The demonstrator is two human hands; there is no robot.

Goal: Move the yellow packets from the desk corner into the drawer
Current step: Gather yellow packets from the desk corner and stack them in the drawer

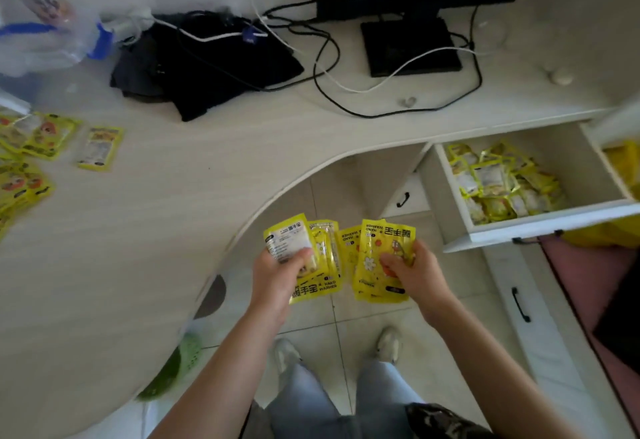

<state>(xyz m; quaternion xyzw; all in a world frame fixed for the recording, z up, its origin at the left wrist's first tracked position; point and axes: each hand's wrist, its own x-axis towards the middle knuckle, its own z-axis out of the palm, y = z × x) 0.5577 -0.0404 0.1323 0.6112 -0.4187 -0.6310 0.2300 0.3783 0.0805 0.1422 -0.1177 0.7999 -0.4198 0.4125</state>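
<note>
My left hand (277, 276) grips a fanned bunch of yellow hand-warmer packets (318, 283) over the floor, in front of the desk's curved edge. My right hand (412, 269) holds a second bunch of yellow packets (374, 248) right beside it. More yellow packets (34, 137) lie spread on the desk's left corner, and one single packet (100, 148) lies apart from them. The open white drawer (540, 227) at the right holds a heap of yellow packets (502, 182).
A black cloth (207, 68) and tangled cables (325, 68) lie at the back of the desk (138, 231), beside a monitor stand (408, 47). A clear plastic bag (45, 26) sits far left. Closed drawers with black handles (519, 303) are below right. A green basket (176, 362) stands under the desk.
</note>
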